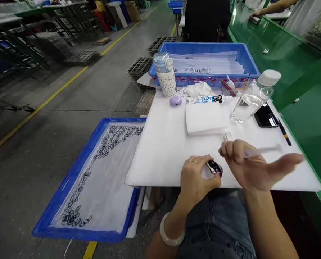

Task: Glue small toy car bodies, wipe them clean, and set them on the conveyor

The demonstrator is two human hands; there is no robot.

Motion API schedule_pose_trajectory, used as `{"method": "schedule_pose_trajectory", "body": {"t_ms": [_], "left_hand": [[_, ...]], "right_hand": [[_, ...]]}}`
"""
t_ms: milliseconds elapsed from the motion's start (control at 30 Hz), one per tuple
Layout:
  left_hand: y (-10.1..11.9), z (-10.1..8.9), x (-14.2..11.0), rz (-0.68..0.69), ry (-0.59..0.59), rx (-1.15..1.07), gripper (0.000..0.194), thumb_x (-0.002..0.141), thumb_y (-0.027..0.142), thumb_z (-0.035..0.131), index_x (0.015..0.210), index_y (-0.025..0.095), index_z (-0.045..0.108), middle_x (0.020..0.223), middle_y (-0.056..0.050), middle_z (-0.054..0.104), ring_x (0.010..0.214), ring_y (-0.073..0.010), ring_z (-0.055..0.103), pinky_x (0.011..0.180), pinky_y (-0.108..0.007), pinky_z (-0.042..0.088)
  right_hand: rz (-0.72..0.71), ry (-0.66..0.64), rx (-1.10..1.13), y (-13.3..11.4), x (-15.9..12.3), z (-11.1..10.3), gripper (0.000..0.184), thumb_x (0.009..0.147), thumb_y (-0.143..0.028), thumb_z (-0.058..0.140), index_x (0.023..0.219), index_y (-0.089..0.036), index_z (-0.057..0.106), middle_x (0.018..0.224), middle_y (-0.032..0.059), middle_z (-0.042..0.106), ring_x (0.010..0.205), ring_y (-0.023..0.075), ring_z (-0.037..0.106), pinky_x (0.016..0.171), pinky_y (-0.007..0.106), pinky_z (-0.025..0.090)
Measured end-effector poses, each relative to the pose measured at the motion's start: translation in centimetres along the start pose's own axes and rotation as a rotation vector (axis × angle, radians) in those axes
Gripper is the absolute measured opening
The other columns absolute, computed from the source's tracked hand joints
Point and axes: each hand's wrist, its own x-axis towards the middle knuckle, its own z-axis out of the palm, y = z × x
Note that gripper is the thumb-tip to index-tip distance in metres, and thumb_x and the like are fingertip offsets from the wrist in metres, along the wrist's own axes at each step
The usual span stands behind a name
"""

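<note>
Near the table's front edge, my left hand (197,178) is closed around a small glossy black-and-white piece (214,167) that looks like a toy car body, gripped between thumb and fingers. My right hand (248,163) is raised just to the right of it, palm turned up, with its fingers curled and the thumb stretched out to the side. A blurred pale stick-like thing (270,148) shows behind the right hand; motion blur hides whether the fingers hold it. Just beyond the curled fingers is a small white cylindrical thing (227,136).
On the white tabletop (160,144) are a folded white cloth (206,118), a marker-like tube (206,99), a clear bottle (251,100), a phone (267,116) and a dotted tumbler (166,81). A blue bin (203,46) stands behind. At left, a blue-rimmed tray (76,154) holds many dark rings.
</note>
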Motion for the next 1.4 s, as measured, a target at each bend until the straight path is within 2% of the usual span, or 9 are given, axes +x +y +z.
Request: {"method": "schedule_pose_trajectory", "body": {"t_ms": [67,133,367,633,967,1400], "left_hand": [[0.0,0.0,0.1,-0.011,0.004,-0.002,0.035,0.062,0.016,0.071,0.097,0.022,0.069,0.098,-0.002,0.076,0.093,-0.0261,0.066,0.085,-0.046,0.051],[0.0,0.0,0.1,-0.017,0.001,0.002,0.034,0.063,0.017,0.072,0.097,0.022,0.069,0.096,-0.002,0.075,0.093,-0.0258,0.066,0.084,-0.045,0.051],[-0.2,0.1,0.1,0.002,-0.003,0.018,0.035,0.064,0.018,0.074,0.098,0.022,0.068,0.098,-0.002,0.076,0.093,-0.0261,0.066,0.084,-0.046,0.050],[-0.3,0.2,0.1,0.013,0.002,0.028,0.036,0.062,0.017,0.074,0.097,0.023,0.067,0.099,-0.002,0.076,0.093,-0.0262,0.066,0.083,-0.045,0.050],[0.0,0.1,0.0,0.002,0.004,0.027,0.036,0.063,0.016,0.073,0.098,0.023,0.068,0.099,-0.002,0.076,0.094,-0.0255,0.066,0.084,-0.045,0.050],[0.1,0.0,-0.1,-0.008,-0.008,0.038,0.036,0.064,0.016,0.072,0.099,0.024,0.068,0.100,-0.001,0.076,0.097,-0.0258,0.065,0.086,-0.046,0.050]], "right_hand": [[0.036,-0.064,0.074,-1.0,-0.4,1.0,0.074,0.076,-0.090,0.029,0.051,-0.022,0.041,0.049,-0.0022,0.023,0.051,0.0152,0.028,0.056,0.035,0.031],[0.037,-0.061,0.115,-1.3,-0.8,1.8,0.074,0.077,-0.090,0.026,0.050,-0.022,0.037,0.045,-0.0032,0.018,0.048,0.0143,0.025,0.054,0.034,0.028],[-0.006,-0.022,0.188,0.0,-1.1,2.0,0.071,0.078,-0.087,0.026,0.052,-0.022,0.038,0.044,-0.0034,0.018,0.046,0.0134,0.023,0.052,0.034,0.027],[-0.006,-0.049,0.165,0.0,-1.1,1.9,0.072,0.079,-0.087,0.025,0.052,-0.021,0.037,0.045,-0.0029,0.020,0.046,0.0134,0.024,0.052,0.033,0.026],[-0.034,-0.022,0.117,0.0,-1.1,1.9,0.072,0.080,-0.086,0.022,0.052,-0.021,0.034,0.044,-0.0031,0.017,0.046,0.0130,0.021,0.051,0.033,0.025],[-0.083,0.006,0.090,0.1,-1.5,1.8,0.070,0.084,-0.082,0.021,0.052,-0.021,0.034,0.046,-0.0022,0.021,0.046,0.0132,0.023,0.052,0.033,0.026]]}}
